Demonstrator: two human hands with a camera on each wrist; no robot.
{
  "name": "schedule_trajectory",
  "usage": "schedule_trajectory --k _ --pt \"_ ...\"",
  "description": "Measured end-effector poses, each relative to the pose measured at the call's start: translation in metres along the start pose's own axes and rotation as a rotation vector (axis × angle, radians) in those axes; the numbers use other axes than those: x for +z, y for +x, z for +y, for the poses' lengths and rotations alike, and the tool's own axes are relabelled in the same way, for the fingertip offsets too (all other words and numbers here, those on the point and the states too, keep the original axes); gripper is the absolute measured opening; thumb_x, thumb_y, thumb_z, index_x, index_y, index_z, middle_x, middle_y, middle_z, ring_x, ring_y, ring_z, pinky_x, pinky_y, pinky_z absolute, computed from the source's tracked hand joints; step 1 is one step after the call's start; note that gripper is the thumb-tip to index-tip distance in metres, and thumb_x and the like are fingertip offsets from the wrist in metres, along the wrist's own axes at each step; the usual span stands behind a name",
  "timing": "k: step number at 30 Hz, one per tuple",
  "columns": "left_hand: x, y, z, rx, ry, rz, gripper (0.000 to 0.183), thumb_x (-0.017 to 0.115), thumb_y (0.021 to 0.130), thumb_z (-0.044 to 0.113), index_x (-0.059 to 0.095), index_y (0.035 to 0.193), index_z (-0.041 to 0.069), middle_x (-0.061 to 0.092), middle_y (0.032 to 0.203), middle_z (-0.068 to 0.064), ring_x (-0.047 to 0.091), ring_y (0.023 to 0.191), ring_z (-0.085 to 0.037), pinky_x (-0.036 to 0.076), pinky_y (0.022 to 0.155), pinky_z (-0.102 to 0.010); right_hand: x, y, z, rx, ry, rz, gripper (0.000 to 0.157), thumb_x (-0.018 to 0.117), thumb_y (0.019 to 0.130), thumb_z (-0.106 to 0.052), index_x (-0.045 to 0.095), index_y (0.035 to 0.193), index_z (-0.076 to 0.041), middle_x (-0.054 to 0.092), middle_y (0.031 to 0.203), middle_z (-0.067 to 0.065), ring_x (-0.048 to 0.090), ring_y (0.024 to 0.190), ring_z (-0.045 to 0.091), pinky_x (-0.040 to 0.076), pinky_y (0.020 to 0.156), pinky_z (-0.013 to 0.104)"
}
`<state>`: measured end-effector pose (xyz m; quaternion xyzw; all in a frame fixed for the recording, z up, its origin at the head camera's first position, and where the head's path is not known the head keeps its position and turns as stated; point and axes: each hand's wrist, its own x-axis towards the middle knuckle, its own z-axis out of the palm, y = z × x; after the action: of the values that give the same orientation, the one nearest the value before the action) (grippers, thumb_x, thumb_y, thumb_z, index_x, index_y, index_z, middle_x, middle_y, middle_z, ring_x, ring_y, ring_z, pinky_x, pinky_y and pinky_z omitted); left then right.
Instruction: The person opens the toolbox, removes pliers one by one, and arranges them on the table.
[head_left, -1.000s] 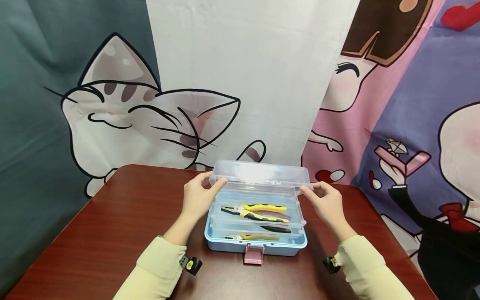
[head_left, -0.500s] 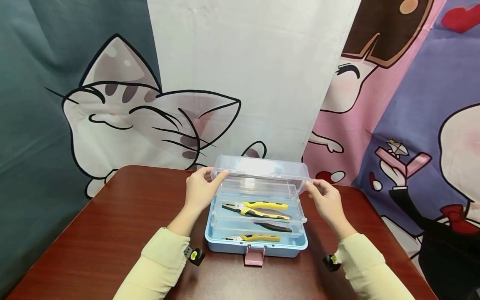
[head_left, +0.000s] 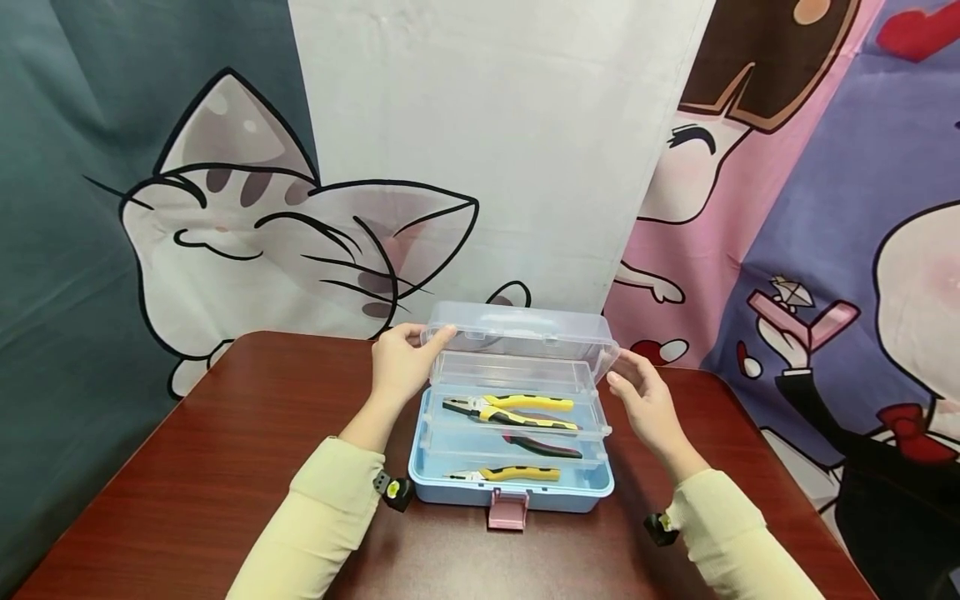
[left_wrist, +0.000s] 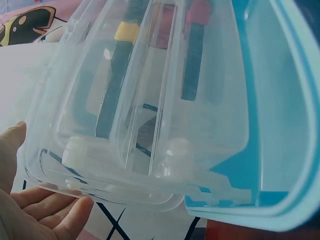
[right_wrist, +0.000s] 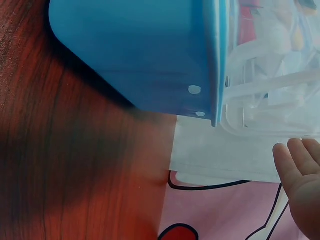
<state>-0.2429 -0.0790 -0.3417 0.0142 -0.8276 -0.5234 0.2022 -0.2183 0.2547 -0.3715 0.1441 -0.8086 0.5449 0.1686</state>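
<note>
A light blue toolbox (head_left: 450,493) stands on the table, its clear lid (head_left: 525,321) tilted up at the back. My left hand (head_left: 401,362) holds the lid's left front corner, thumb in front. In the left wrist view the left fingers (left_wrist: 55,212) lie along the lid's edge. My right hand (head_left: 648,400) touches the lid's right side; in the right wrist view its fingers (right_wrist: 295,160) are extended. Clear trays (head_left: 517,371) step up inside the box. Yellow-and-black pliers (head_left: 528,403) lie on one, and red-and-black handles (head_left: 543,447) show below.
Yellow-handled pliers (head_left: 517,473) lie low in the front of the toolbox. A pink latch (head_left: 507,510) hangs down at its front. Beneath is a reddish-brown wooden table (head_left: 240,450). A cartoon-printed cloth (head_left: 487,150) hangs behind the table.
The lid has swung higher and farther back, and the stepped trays have risen somewhat. My left hand has moved up with it. My right thumb has come away from the lid's edge.
</note>
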Motion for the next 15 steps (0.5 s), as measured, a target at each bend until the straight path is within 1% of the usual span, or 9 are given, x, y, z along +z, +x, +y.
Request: schedule_trajectory --k 3,6,11,15 --pt "0.0017 0.0016 0.0018 -0.024 -0.014 0.004 0.062 0.066 0.069 0.057 0.065 0.101 0.004 0.066 0.090 -0.009 0.060 0.079 -0.019 0.052 0.067 -0.035 0.0015 -0.0009 0.0010 -0.014 0.030 -0.017 0.043 0.051 0.090 -0.010 0.036 0.128 0.003 0.045 0.128 0.026 0.047 0.114 0.033 0.044 0.080 0.009" --pt "0.0034 0.0031 0.0028 -0.047 -0.018 0.012 0.063 0.066 0.069 0.058 0.065 0.101 0.004 0.065 0.089 -0.009 0.058 0.079 -0.020 0.051 0.067 -0.035 0.0019 -0.0015 0.0029 -0.022 0.030 -0.039 0.045 0.050 0.091 -0.010 0.034 0.131 0.001 0.043 0.131 0.025 0.043 0.117 0.039 0.041 0.083 0.008" --pt "0.0052 0.0060 0.0038 -0.069 -0.019 0.001 0.061 0.065 0.069 0.058 0.064 0.100 0.005 0.063 0.089 -0.008 0.057 0.079 -0.020 0.050 0.066 -0.035 0.0021 -0.0011 0.0052 -0.025 0.015 -0.065 0.048 0.049 0.091 -0.012 0.033 0.136 -0.006 0.040 0.135 0.021 0.041 0.121 0.037 0.038 0.086 0.006" --pt "0.0048 0.0082 0.0026 -0.074 -0.032 -0.054 0.064 0.062 0.071 0.060 0.061 0.106 0.006 0.063 0.098 -0.009 0.058 0.088 -0.021 0.050 0.072 -0.037 0.0022 0.0008 0.0046 -0.024 0.008 -0.071 0.050 0.049 0.092 -0.013 0.031 0.138 -0.007 0.039 0.136 0.021 0.040 0.122 0.036 0.037 0.087 0.006"
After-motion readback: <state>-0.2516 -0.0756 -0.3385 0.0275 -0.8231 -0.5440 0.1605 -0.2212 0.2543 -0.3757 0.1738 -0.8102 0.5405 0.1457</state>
